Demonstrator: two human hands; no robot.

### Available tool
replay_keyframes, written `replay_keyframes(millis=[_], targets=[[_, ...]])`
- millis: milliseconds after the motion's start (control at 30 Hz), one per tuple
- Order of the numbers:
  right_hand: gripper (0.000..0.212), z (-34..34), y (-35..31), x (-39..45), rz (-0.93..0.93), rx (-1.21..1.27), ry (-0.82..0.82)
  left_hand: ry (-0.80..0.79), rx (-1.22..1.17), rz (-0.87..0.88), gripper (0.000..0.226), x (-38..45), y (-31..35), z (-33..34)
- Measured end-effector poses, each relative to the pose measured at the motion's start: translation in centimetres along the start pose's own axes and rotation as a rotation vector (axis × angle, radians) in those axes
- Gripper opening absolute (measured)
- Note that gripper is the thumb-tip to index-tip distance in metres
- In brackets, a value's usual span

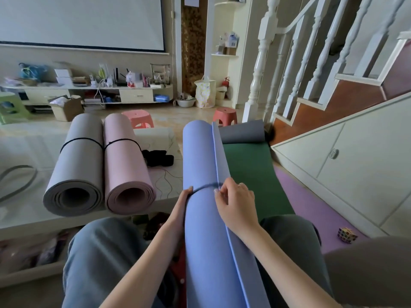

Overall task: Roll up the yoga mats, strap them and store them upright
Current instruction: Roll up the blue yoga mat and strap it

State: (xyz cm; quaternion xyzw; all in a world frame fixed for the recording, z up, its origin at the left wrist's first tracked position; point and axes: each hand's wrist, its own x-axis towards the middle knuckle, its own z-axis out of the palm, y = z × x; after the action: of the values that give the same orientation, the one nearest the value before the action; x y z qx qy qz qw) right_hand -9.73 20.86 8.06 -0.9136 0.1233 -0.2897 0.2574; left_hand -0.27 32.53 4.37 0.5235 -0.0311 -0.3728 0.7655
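Blue rolled mat (204, 218) between the knees, right hand (235, 207) pinching a dark strap (205, 186) around it, left hand (184, 201) gripping the strap at the mat's left side

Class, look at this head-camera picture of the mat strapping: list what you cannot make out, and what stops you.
- Head view: the blue mat's near end, cut off by the bottom edge.
- The strap's run behind the roll, hidden by the mat.
- The left hand's fingers, behind the roll.
- Whether the right hand has tied the strap: too small.
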Motion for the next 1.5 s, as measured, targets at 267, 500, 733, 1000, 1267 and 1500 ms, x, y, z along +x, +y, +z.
replay_keyframes(millis=[267, 500, 733, 1000, 1267, 1500], targets=[[0.116, -3.0, -1.5, 1.6, 0.715, 0.667, -0.618, 0.046, -0.034, 0.056, 0.045, 0.3, 5.0, -1.7], [0.097, 1.2, -6.7, 7.6, 0.486, 0.871, -0.561, 0.147, -0.078, 0.300, 0.057, -0.2, 14.0, -6.4], [0.115, 10.5, -15.6, 18.0, 0.356, 0.927, -0.512, 0.344, 0.171, 0.462, 0.021, -3.4, 23.9, -14.9], [0.091, 25.5, -17.5, 24.6, 0.225, 0.647, -0.679, 0.595, 0.922, 0.112, 0.106, 0.9, 26.7, -20.7], [0.058, 22.8, -17.7, 23.9, 0.199, 0.726, -0.718, 0.601, 0.859, 0.103, 0.092, 2.7, 26.6, -20.9], [0.044, 19.6, -15.8, 20.5, 0.269, 0.849, -0.798, 0.690, 1.053, 0.238, 0.068, 1.9, 27.1, -17.2]])
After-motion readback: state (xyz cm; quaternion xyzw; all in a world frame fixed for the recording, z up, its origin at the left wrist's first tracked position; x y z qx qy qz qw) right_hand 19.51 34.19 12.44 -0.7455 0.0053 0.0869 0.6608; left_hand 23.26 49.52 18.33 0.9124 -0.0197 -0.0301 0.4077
